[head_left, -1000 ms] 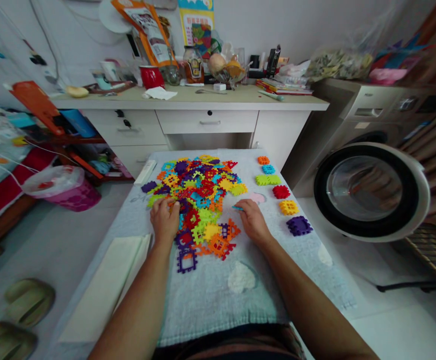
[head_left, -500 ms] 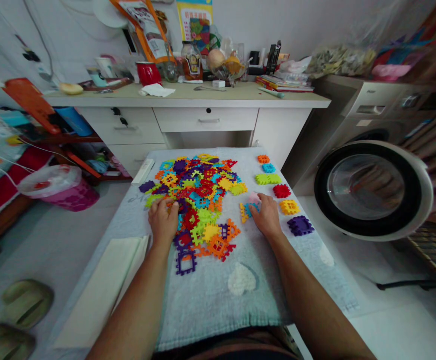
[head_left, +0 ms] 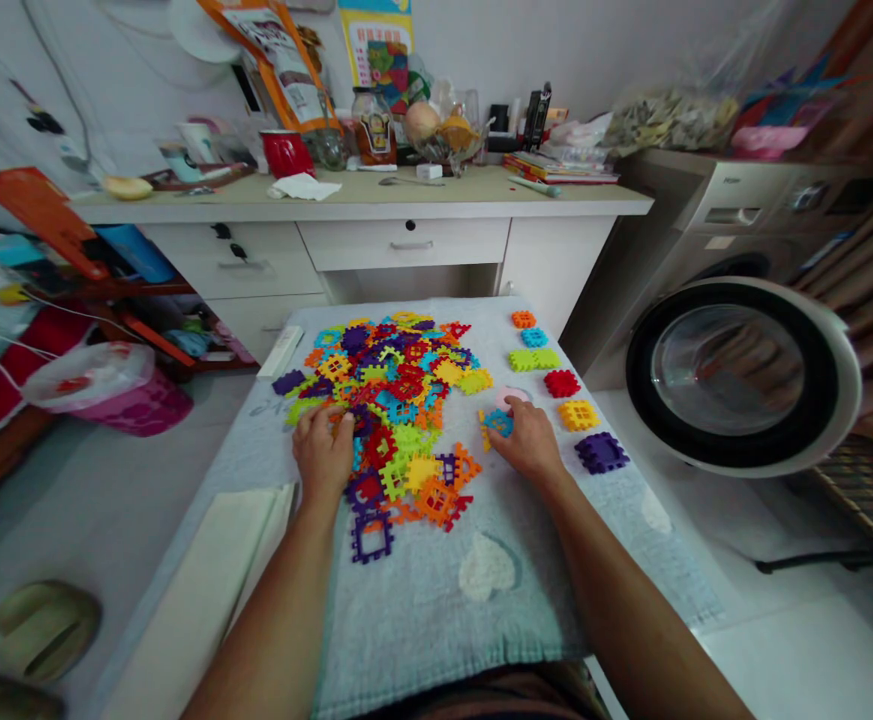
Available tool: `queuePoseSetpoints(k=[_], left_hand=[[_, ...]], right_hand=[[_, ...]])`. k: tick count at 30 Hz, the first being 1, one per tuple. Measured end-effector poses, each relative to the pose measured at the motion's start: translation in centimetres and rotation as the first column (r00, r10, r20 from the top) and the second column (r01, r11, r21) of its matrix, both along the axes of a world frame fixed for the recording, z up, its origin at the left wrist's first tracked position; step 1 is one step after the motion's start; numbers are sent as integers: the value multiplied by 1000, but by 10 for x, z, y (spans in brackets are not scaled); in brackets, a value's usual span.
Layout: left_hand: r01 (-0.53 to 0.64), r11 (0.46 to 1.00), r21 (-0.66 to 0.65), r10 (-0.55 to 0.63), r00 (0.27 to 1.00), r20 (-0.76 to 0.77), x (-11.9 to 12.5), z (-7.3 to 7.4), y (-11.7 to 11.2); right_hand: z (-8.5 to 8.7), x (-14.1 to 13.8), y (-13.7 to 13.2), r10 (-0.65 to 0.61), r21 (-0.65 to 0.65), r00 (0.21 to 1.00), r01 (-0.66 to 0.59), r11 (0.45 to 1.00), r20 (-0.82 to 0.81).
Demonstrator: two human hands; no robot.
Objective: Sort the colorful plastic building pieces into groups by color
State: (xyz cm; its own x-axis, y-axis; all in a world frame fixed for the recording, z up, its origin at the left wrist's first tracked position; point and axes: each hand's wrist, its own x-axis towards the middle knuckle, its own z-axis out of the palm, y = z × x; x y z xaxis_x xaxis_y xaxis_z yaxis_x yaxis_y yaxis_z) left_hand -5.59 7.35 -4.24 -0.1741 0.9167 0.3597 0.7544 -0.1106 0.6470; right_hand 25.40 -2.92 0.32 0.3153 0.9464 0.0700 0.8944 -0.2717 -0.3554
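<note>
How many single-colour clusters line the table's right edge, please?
6, far to near: orange cluster, blue cluster, green cluster, red cluster, yellow cluster, purple cluster. None seems hidden.

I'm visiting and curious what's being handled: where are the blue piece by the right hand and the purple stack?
Blue piece [head_left: 500,421], head view: uncovered part of its face.
Purple stack [head_left: 600,452], head view: middle of its top.

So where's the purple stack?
In the head view, the purple stack is on the right side of the cloth, just below the yellow stack and right of the right hand.
</note>
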Motion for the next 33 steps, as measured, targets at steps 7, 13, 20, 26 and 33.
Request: queuePoseSetpoints(k=[7,13,20,26,33], left_hand=[[3,1000,29,-3,1000,1,-1,-2,0],[18,999,28,-17,1000,-24,-2,-4,0],[28,998,52,-26,999,-30,-5,-8,3],[23,998,66,-21,999,-36,-5,-11,3],[20,999,48,-17,999,-48,-7,-14,3]], right_hand=[[12,-3,-2,84,1,996,-84,996,13],[64,48,14,266,174,962,-273,946,64],[95,137,101,218,18,941,-230,973,258],[62,161,159,225,-92,944,-208,974,242],[40,171,185,278,-263,923,-207,942,267]])
